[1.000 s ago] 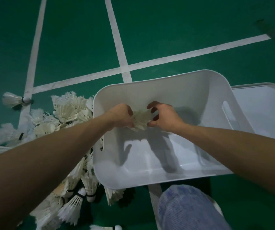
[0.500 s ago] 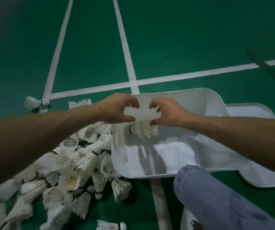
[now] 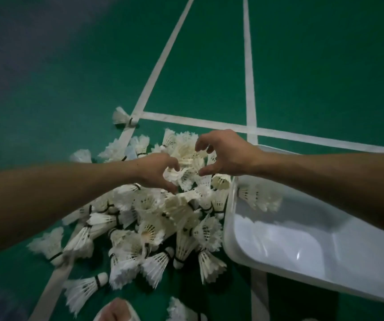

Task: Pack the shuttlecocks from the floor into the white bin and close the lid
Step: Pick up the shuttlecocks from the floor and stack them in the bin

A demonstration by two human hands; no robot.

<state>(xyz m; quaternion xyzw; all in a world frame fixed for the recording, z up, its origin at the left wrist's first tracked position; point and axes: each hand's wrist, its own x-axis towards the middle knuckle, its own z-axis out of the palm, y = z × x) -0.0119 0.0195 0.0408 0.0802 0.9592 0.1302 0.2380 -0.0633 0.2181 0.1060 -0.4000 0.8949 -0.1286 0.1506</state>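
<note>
While the left hand [image 3: 158,172] and the right hand [image 3: 225,154] are hovering close together over the far part of the shuttlecock pile [image 3: 163,218], both are holding nothing. Fingers and thumbs are curving into wide, claw-like openings that are facing each other, and the left fingertips are reaching down almost onto the feathers; whether they are touching yet, I cannot tell.

Half a second ago these hands were over the white bin [image 3: 229,228], letting a small bunch go, and a second ago they were clasping it between them low inside. Now that bunch [image 3: 258,198] is lying in the bin under the right forearm, and the hands have swung back to the heap. One load is delivered, then, and the next scoop is, in my judgement, just beginning.

Most shuttlecocks are still lying on the green floor [image 3: 325,66], below and nearer than the hands, crowding against the bin wall beside the right wrist. Beyond the left hand a stray shuttlecock [image 3: 121,117] is sitting on a white court line [image 3: 159,66]. The lid is not showing now, so closing is looking a long way off.
</note>
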